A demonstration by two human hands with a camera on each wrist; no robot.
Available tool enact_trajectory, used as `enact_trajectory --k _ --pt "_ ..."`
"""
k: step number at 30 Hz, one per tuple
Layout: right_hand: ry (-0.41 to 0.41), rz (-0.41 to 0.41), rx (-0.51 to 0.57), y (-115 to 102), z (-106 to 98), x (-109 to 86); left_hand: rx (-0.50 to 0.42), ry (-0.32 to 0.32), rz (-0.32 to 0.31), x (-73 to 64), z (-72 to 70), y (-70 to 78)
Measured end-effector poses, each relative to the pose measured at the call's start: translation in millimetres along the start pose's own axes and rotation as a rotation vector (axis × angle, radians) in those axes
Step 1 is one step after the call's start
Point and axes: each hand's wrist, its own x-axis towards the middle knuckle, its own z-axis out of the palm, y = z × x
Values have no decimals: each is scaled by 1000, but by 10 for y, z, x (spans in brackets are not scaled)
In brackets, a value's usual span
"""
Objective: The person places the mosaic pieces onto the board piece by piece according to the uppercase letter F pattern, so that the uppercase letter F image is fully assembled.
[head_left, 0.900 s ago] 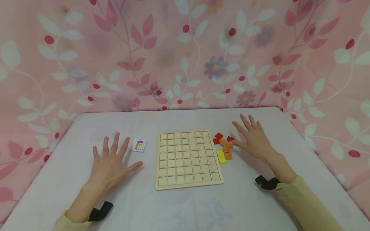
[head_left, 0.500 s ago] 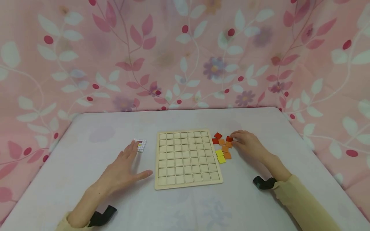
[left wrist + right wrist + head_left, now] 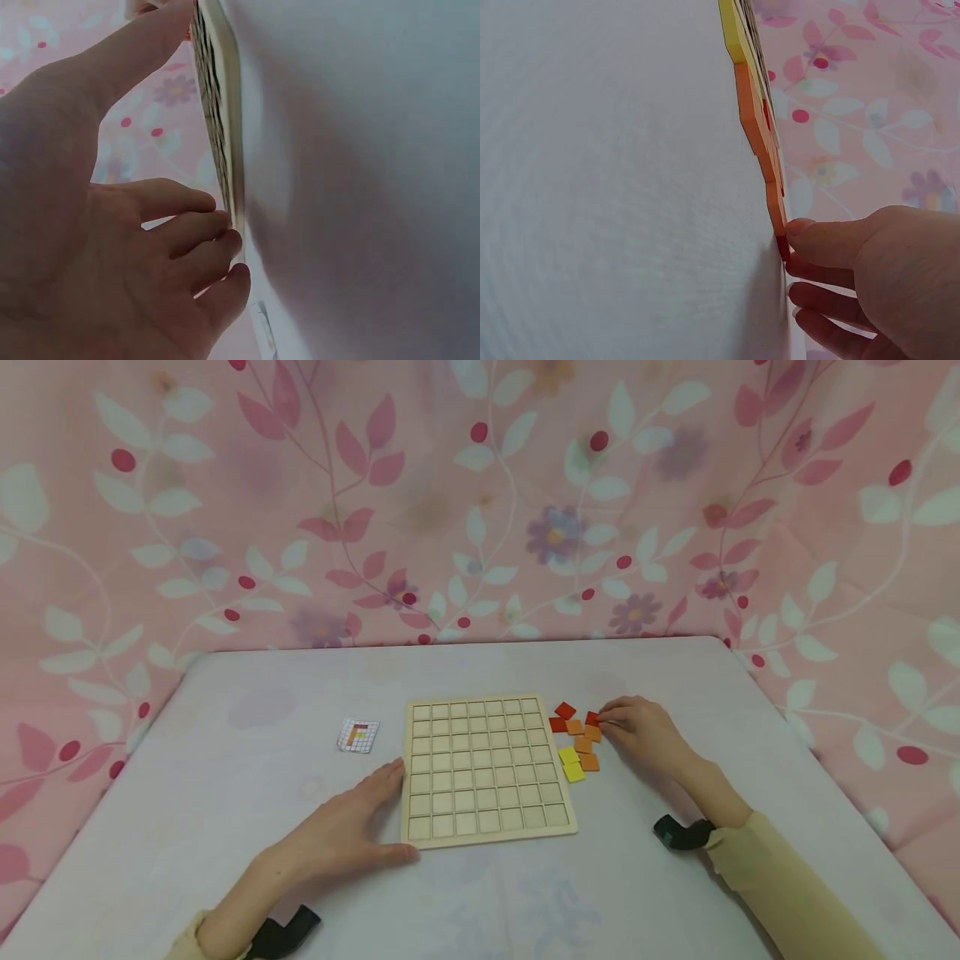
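A wooden grid board (image 3: 487, 797) lies flat on the table, its squares bare. My left hand (image 3: 337, 827) touches its left side: fingertips at the left edge, thumb by the near left corner. The left wrist view shows these fingers (image 3: 202, 259) fairly straight against the board's edge (image 3: 232, 112). Just right of the board lies a loose group of square tiles: red, orange (image 3: 582, 745) and yellow (image 3: 573, 772). At the group's right end, my right hand (image 3: 652, 735) pinches a red tile (image 3: 592, 718) between thumb and fingers; the right wrist view shows that red tile (image 3: 782, 247) at the fingertips.
A small pattern card (image 3: 358, 736) with a gridded red, orange and yellow figure lies left of the board. The white-covered table (image 3: 480, 902) ends at a pink floral curtain (image 3: 450, 510) behind. Each wrist wears a black strap piece (image 3: 681, 832).
My left hand has moved right from beside the card to the board's left edge, uncovering the card. My right hand has come down from above the tiles and taken hold of a red one.
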Motion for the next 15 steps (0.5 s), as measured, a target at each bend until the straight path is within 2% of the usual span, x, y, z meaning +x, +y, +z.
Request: enact_trajectory --k 7,15 --pt "3 0 -40 -3 8 7 -10 -1 40 30 56 -6" --pt "11 17 -26 10 8 -3 -43 2 44 46 60 -16"
